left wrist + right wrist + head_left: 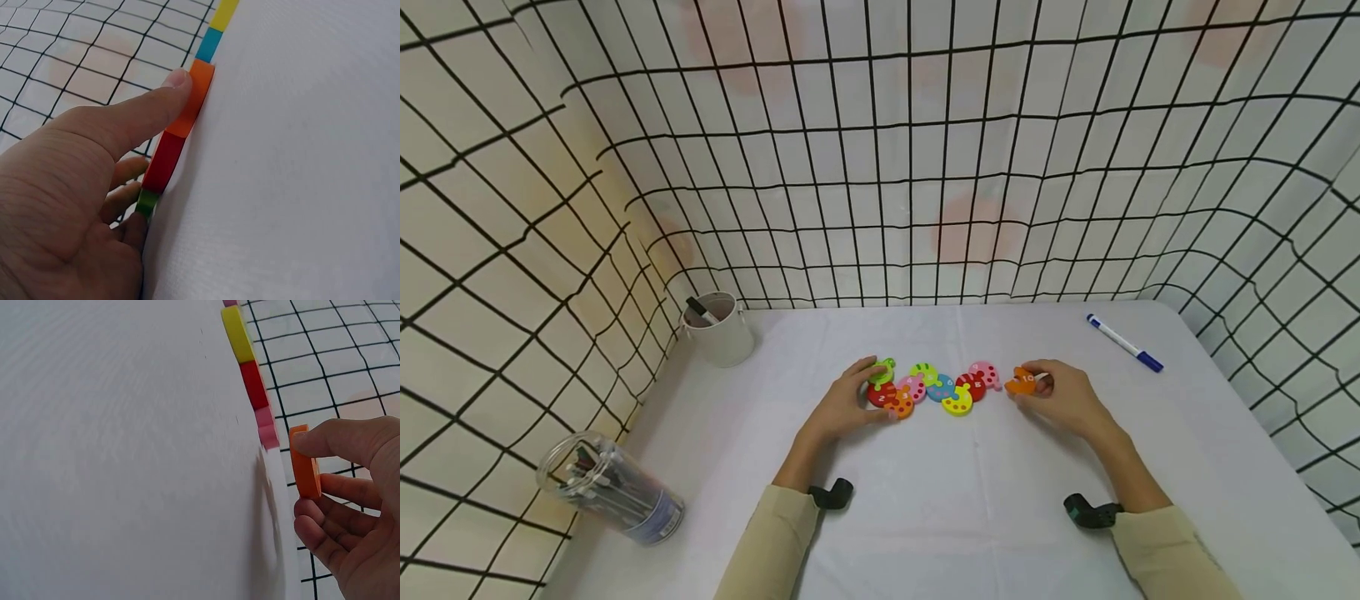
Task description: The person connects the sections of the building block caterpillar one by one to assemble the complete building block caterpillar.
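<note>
A chain of colourful numbered puzzle pieces lies joined in a wavy row on the white table. My left hand spans the row's left end. Its thumb is against the orange piece, while fingers curl behind the red piece and touch the green piece. To the right of the row, my right hand pinches a separate orange puzzle piece marked 10 between thumb and fingers. In the right wrist view this piece is raised off the cloth, a small gap from the pink end piece.
A blue-capped white marker lies at the back right. At the back left stands a white bucket with a black-capped marker in it. A clear jar of pens stands front left. Black wire grid walls the table's back and sides.
</note>
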### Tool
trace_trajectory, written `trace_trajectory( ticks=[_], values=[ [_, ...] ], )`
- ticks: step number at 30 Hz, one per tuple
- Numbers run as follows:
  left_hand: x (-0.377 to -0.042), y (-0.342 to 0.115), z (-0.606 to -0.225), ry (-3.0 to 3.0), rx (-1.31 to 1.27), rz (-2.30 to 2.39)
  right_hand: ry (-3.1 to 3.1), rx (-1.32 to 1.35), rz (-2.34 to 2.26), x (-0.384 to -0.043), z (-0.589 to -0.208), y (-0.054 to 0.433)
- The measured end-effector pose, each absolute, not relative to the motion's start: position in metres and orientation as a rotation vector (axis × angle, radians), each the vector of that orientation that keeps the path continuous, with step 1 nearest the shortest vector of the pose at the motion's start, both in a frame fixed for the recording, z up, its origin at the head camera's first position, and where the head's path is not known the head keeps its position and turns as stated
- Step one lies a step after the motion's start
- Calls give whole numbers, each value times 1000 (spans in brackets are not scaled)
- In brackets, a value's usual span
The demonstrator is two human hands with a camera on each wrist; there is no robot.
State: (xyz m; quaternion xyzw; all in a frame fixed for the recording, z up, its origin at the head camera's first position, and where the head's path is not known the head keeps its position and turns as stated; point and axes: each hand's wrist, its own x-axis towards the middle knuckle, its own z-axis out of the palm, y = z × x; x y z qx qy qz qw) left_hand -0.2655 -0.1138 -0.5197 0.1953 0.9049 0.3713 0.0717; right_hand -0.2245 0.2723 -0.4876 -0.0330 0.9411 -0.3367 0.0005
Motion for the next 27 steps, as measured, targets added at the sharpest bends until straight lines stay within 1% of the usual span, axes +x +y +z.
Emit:
trace_trajectory(
  ticks=[12,17,27],
  values=[
    [-265,-113,-518,2722,566,1090,2913,-85,-1058,-230,-489,252],
    [-265,-112,-517,2708,543,1097,2905,-60,-1039,-233,-493,249],
    [-262,-112,-517,2688,515,1133,2919,-95,-1001,-235,-496,246]
  ],
)
